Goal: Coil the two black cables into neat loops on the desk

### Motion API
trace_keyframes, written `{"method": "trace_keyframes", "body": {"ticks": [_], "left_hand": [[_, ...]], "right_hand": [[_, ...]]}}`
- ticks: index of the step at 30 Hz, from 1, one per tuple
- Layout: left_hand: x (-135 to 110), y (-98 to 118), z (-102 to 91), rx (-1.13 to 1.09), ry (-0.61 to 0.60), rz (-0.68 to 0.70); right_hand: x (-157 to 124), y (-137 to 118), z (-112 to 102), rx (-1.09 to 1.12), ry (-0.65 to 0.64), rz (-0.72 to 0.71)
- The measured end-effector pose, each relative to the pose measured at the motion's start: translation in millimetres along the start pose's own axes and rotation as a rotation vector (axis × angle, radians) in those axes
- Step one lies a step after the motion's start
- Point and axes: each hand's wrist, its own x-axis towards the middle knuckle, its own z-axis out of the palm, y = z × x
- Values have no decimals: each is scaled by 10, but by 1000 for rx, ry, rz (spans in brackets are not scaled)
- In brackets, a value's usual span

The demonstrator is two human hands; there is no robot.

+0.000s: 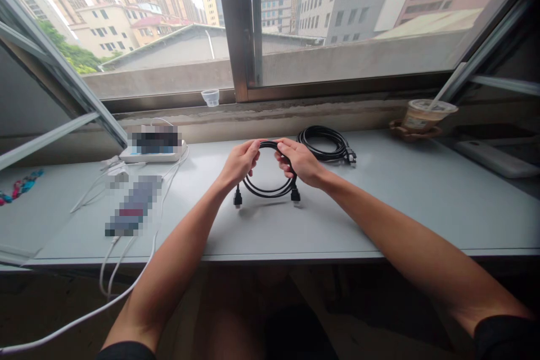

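View: head camera, looking forward and down at a pale grey shelf (pixel 379 214) below a window.
Left hand (pixel 240 162): fingers curled, closed around the top of the coil from the 9 o'clock side.
Right hand (pixel 300 162): fingers curled, closed around the same coil from the 3 o'clock side.
Black cable coil (pixel 268 192): held upright just above the shelf, between both hands; two black plugs (pixel 238 197) hang at its lower ends.
Second black cable (pixel 320 143): coiled flat on the shelf, at 1 o'clock from the hands, just beside the right hand.
Power strip (pixel 154 146): at 10 o'clock, partly blurred.
White cables (pixel 105 275): at 8 o'clock, running over the shelf edge.
Takeaway cup (pixel 426 115): at 2 o'clock, far right, on a ledge.
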Motion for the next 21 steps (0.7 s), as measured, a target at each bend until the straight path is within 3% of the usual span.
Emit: {"method": "trace_keyframes", "body": {"ticks": [7,13,21], "left_hand": [[31,33,-141,-83,117,-24],[-19,127,-147,-87,41,-41],[-68,130,-121,-162,-55,-105]], "right_hand": [[94,23,-155,-4,123,24],[80,7,-209,-59,93,-66],[58,-43,-151,-4,90,-60]]}}
